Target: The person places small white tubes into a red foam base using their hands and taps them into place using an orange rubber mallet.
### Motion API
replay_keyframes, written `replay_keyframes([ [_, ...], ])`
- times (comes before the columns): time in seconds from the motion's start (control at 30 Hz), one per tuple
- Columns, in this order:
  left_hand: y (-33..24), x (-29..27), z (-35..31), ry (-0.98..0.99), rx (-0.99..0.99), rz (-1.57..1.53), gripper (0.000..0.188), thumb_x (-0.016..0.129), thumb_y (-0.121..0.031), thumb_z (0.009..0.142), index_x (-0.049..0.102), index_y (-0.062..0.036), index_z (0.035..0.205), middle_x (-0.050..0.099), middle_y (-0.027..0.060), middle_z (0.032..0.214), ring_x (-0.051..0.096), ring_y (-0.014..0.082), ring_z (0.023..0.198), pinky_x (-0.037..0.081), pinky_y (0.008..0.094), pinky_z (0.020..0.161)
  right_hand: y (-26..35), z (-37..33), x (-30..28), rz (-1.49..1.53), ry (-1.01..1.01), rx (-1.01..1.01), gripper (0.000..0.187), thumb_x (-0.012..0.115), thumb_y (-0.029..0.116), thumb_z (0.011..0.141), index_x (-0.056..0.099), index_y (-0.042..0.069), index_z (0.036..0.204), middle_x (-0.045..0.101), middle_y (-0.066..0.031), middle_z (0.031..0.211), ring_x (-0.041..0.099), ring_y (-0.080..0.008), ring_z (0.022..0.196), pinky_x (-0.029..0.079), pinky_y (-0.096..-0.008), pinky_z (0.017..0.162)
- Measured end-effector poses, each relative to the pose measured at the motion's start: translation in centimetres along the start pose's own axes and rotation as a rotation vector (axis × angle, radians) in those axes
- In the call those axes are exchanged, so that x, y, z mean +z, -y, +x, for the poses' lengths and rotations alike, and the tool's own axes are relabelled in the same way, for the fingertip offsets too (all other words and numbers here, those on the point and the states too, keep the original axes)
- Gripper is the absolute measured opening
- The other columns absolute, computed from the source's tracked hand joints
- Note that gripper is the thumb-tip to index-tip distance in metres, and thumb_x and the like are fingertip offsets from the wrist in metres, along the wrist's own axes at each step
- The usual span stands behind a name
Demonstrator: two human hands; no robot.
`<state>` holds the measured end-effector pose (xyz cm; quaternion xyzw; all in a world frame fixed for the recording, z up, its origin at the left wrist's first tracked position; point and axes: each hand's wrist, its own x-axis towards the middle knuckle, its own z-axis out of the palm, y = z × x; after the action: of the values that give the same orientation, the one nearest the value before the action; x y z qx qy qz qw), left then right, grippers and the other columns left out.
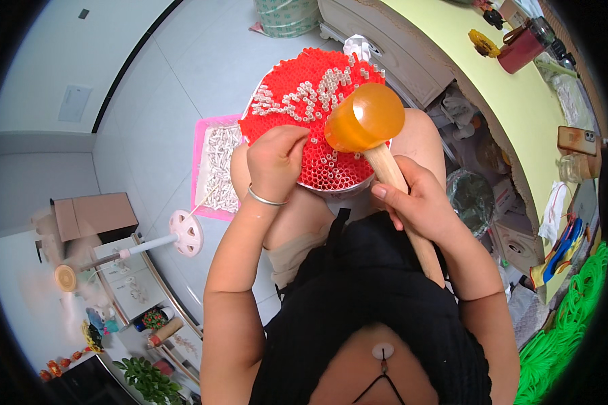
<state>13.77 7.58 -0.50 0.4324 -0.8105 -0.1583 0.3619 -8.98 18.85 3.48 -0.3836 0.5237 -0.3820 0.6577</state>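
Observation:
My right hand [415, 196] is wrapped round the wooden handle of a mallet with an orange, see-through head [365, 118]. The mallet head is above the right side of a round, tightly packed bundle of red tubes [290, 67] between my knees. Small white tubes [304, 98] stand up out of the bundle in a pattern, and several more are set in nearer to me. Over the bundle's left part, my left hand [275, 160] has its fingers pinched together. Whatever they may hold is too small or hidden to make out.
A pink tray [197, 172] of loose white tubes sits left of my knee. The yellow tabletop [446, 30] curves along the right, bearing a red cup [520, 50] and a phone [576, 140]. Green cord [564, 331] lies at lower right; a white-based stand [186, 233] is at left.

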Motion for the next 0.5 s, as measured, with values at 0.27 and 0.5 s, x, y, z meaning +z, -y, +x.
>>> replay_keyframes([
  [0.27, 3.0, -1.6, -1.3, -0.133, -0.289, -0.324, 0.047, 0.078, 0.003, 0.078, 0.065, -0.0011, 0.123, 0.069, 0.0074, 0.110, 0.068, 0.0148, 0.091, 0.057, 0.0277, 0.082, 4.1, 0.0, 1.7, -0.186, 0.043, -0.043, 0.033, 0.067, 0.021, 0.095, 0.054, -0.004, 0.111, 0.059, -0.0021, 0.076, 0.051, -0.0049, 0.049, 0.042, -0.0213, 0.043],
  [0.5, 29.3, -3.4, -11.8, 0.068, -0.869, 0.393, 0.018, 0.073, -0.017, 0.083, 0.075, -0.0029, 0.093, 0.074, 0.0140, 0.088, 0.070, 0.0227, 0.077, 0.056, 0.0358, 0.075, 3.0, 2.9, 3.6, -0.834, 0.002, -0.233, 0.037, 0.065, 0.029, 0.094, 0.053, -0.005, 0.102, 0.062, -0.0272, 0.078, 0.063, -0.0455, 0.078, 0.049, -0.0476, 0.069],
])
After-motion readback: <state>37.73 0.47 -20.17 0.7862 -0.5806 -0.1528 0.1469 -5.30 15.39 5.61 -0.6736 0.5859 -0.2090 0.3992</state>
